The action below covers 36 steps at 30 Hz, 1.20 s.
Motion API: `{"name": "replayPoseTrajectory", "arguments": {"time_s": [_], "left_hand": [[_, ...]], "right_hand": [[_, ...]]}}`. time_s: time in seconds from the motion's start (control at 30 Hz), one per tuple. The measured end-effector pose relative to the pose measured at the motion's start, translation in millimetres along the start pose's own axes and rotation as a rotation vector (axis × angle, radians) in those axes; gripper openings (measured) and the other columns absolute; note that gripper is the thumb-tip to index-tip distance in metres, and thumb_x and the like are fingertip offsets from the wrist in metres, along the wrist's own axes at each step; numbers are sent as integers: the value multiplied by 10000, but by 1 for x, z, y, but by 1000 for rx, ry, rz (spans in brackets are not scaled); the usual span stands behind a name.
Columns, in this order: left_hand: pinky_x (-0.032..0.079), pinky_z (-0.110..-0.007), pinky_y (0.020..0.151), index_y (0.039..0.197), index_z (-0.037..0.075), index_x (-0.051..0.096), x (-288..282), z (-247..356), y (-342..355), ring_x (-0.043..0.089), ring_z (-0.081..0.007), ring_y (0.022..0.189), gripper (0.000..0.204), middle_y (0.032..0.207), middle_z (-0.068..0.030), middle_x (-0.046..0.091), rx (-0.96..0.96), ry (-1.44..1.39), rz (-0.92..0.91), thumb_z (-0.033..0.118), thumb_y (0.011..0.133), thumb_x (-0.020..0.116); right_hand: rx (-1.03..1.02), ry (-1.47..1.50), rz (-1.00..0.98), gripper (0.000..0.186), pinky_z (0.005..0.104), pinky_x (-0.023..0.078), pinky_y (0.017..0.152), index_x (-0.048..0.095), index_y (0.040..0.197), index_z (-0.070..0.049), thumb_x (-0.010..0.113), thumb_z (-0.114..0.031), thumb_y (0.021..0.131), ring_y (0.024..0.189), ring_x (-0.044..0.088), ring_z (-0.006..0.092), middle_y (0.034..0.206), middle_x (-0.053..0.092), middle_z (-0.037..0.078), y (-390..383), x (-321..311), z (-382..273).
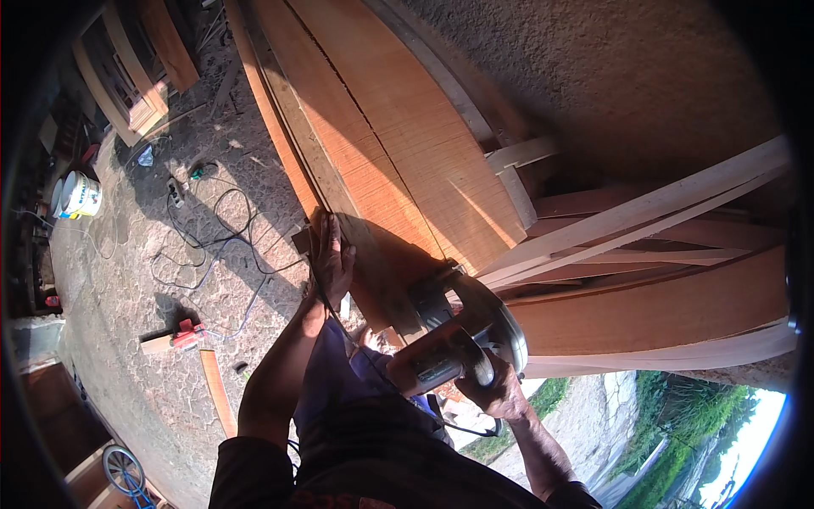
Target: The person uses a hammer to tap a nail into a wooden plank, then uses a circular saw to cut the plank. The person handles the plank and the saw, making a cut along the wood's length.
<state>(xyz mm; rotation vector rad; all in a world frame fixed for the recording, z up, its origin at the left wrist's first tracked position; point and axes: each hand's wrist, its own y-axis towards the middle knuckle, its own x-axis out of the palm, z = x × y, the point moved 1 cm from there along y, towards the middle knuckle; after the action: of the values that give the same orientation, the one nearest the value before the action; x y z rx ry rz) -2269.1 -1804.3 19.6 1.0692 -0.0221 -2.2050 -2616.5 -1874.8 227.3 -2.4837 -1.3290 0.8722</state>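
A circular saw [437,356] rests at the near end of a wide reddish-brown plank [424,144]. My right hand [498,390] is closed around the saw's handle. A dark, rough-edged line runs lengthwise along the plank to the saw's front. Left of that line, a narrower wooden strip [309,136] lies along the plank. My left hand [337,261] grips the strip's left edge near its lower end, beside a small wood block [302,240]. The saw's body hides its blade.
Long boards [644,297] are stacked at right, by a rough wall [610,85]. On the dusty floor lie tangled cords [225,237], a red power tool [188,335] and a wood offcut [218,390]. White buckets [80,195] and curved wooden pieces [114,85] stand at left.
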Motion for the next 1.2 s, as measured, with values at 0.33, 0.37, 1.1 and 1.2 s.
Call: {"name": "replayPoseTrajectory", "arguments": {"time_s": [0.33,0.37,1.1,1.2], "left_hand": [[128,-505,1263,1593,-30,202,-3,4,0,131,-445,1545,705,1648,-277,199,11,26,10,255,1023,505],[128,-505,1262,1594,-28,201,-3,4,0,131,-446,1545,704,1648,-276,199,10,24,9,248,1022,506],[181,-518,1247,1595,-8,211,-25,37,-2,154,-455,1539,704,1644,-288,193,-40,-35,-60,201,1017,553],[234,-516,1230,1594,-7,214,-45,69,-40,203,-457,1527,688,1635,-288,224,-126,-58,-148,155,1023,562]], "right_hand": [[40,-3,-6,480,356,548,808,619,1249,-42,794,-200,831,886,687,193,999,716,118,0,1,1],[38,18,-10,489,353,548,813,617,1258,-44,797,-198,830,897,686,189,1011,715,115,1,1,0],[155,40,-26,570,327,545,784,598,1336,-11,808,-136,820,868,656,136,953,701,75,-2,-1,-1],[181,15,-44,618,341,545,847,577,1373,-6,806,-135,814,952,679,164,1045,718,124,-1,-3,-6]]}}
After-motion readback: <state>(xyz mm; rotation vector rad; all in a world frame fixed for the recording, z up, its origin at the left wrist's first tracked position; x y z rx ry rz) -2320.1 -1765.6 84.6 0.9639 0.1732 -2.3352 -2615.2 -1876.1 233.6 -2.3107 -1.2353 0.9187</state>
